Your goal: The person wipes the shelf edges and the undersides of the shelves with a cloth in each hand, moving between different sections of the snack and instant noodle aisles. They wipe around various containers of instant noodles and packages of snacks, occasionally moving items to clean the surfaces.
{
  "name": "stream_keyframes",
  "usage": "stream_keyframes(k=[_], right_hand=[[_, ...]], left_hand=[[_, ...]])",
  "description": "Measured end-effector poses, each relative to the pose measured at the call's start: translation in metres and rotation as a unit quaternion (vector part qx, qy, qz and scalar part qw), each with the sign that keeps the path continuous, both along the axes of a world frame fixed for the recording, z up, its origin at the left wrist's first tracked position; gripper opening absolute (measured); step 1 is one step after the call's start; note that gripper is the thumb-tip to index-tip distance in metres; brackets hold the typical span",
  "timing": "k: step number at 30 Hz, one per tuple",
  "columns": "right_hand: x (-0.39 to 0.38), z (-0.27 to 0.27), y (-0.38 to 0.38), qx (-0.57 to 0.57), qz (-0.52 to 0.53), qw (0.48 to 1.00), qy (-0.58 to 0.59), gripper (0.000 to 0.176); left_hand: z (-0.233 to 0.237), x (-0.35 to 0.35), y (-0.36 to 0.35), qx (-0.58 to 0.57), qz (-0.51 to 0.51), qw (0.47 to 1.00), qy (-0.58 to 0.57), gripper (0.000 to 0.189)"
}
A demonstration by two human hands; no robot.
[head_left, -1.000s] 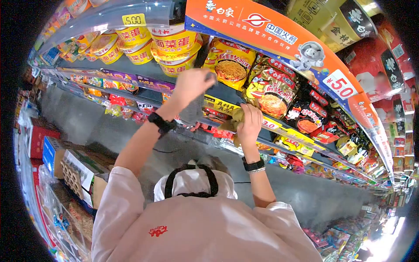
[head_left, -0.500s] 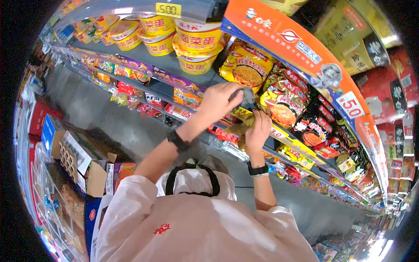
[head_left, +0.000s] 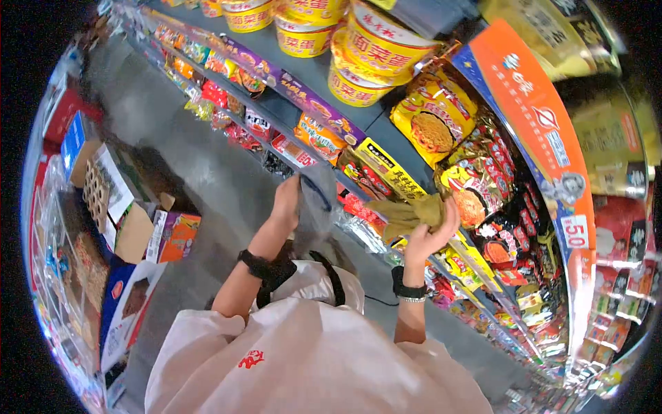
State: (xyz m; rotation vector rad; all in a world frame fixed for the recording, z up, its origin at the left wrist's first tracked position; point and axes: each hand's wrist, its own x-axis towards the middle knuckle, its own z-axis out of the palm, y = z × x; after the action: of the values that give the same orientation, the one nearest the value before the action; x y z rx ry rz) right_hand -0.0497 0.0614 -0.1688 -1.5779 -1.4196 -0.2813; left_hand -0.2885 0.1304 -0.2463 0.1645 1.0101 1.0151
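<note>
My left hand (head_left: 285,201) is closed around a grey cloth (head_left: 316,207), smeared by motion, which hangs beside the shelf front. My right hand (head_left: 433,238) grips a limp olive-brown cloth (head_left: 408,215) at the shelf's edge; the thumb side is hidden behind the fabric. Just beyond that cloth are a yellow label strip (head_left: 390,168) and noodle packets, a red and yellow one (head_left: 469,200) being nearest to my right hand.
Yellow noodle tubs (head_left: 365,86) stand stacked on the upper shelf, beside a yellow noodle pack (head_left: 434,124). An orange display board (head_left: 531,103) edges the right. Lower shelves hold colourful packets (head_left: 321,138). Cardboard boxes (head_left: 131,238) stand at the left above the grey floor (head_left: 155,117).
My left hand has pulled back from the shelf, left and downward, with the grey cloth. My right hand has shifted right and down with the olive-brown cloth. The view has turned.
</note>
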Motion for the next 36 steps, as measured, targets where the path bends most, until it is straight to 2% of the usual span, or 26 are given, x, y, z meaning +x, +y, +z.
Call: stream_keyframes(k=[1,3,4,6,8,9,10,12,13,14,16,18,20,22,24,26,27,29,30,31,33,34,35,36], right_hand=[[-0.001,0.002,-0.003,0.008,-0.009,1.0,0.01,0.05],[0.0,0.006,-0.005,0.03,-0.002,0.999,0.012,0.044],[0.003,0.007,-0.007,0.028,0.011,1.0,0.01,0.044],[0.009,0.007,-0.011,0.026,0.031,0.988,0.151,0.04],[0.013,0.011,-0.02,0.009,-0.037,0.989,0.145,0.037],[0.013,0.014,-0.022,0.016,-0.053,0.988,0.144,0.037],[0.013,0.018,-0.022,0.024,-0.069,0.987,0.143,0.038],[0.02,0.015,-0.026,0.012,-0.061,0.988,0.141,0.04],[0.023,0.013,-0.023,0.001,-0.063,0.988,0.141,0.042],[0.023,0.01,-0.019,0.0,-0.055,0.989,0.14,0.042],[0.026,0.006,-0.016,-0.022,-0.036,0.988,0.147,0.045],[0.032,0.002,-0.01,-0.025,-0.032,0.992,0.118,0.049],[0.035,-0.001,-0.003,-0.021,-0.019,0.993,0.113,0.05],[0.036,-0.001,0.001,-0.035,-0.004,0.99,0.139,0.048],[0.04,-0.002,0.002,-0.083,0.011,0.994,0.069,0.042],[0.047,-0.007,0.004,-0.072,0.012,0.996,0.051,0.037],[0.05,-0.01,0.004,-0.055,0.007,0.997,0.045,0.035],[0.052,-0.009,0.006,-0.023,0.018,0.999,0.043,0.03],[0.055,-0.01,0.006,-0.022,0.019,0.999,0.042,0.03],[0.058,-0.012,0.005,-0.02,0.034,0.998,0.039,0.03],[0.058,-0.012,0.006,-0.004,0.044,0.999,0.027,0.029],[0.06,-0.016,0.008,0.002,0.045,0.999,0.03,0.029],[0.062,-0.019,0.009,0.019,0.057,0.998,0.02,0.028],[0.064,-0.022,0.009,0.035,0.068,0.997,0.008,0.027]], left_hand=[[0.0,-0.001,0.004,-0.004,0.011,1.0,-0.004,0.033],[0.008,0.002,0.011,-0.035,0.062,0.987,-0.146,0.033],[0.017,0.007,0.014,-0.035,0.075,0.985,-0.149,0.033],[0.033,0.024,0.022,-0.06,0.111,0.976,-0.179,0.033],[0.023,0.048,0.033,-0.011,0.074,0.968,-0.24,0.038],[0.017,0.064,0.035,0.02,0.113,0.978,-0.175,0.033],[0.054,0.071,0.023,0.107,0.118,0.987,0.028,0.032],[0.04,0.099,0.019,0.141,0.211,0.966,0.053,0.038],[0.051,0.107,0.012,0.154,0.204,0.953,0.16,0.042],[0.031,0.122,0.007,0.252,0.216,0.872,0.361,0.042],[0.057,0.129,-0.011,0.279,0.171,0.837,0.438,0.043],[0.058,0.145,-0.023,0.316,0.14,0.825,0.447,0.043],[0.058,0.154,-0.026,0.302,0.139,0.832,0.444,0.04],[0.057,0.16,-0.022,0.255,0.189,0.864,0.392,0.036],[0.055,0.157,-0.01,0.229,0.215,0.856,0.41,0.031],[0.052,0.153,0.005,0.219,0.268,0.844,0.41,0.03],[0.05,0.147,0.011,0.205,0.266,0.822,0.46,0.029],[0.055,0.129,0.031,0.148,0.302,0.831,0.443,0.03],[0.036,0.116,0.045,0.189,0.316,0.83,0.42,0.032],[0.041,0.105,0.059,0.145,0.334,0.828,0.425,0.033],[0.022,0.074,0.096,0.163,0.37,0.803,0.438,0.035],[0.009,0.057,0.115,0.13,0.373,0.809,0.436,0.035],[0.005,0.042,0.131,0.14,0.394,0.777,0.47,0.034],[0.017,0.028,0.138,0.168,0.394,0.781,0.456,0.033]])
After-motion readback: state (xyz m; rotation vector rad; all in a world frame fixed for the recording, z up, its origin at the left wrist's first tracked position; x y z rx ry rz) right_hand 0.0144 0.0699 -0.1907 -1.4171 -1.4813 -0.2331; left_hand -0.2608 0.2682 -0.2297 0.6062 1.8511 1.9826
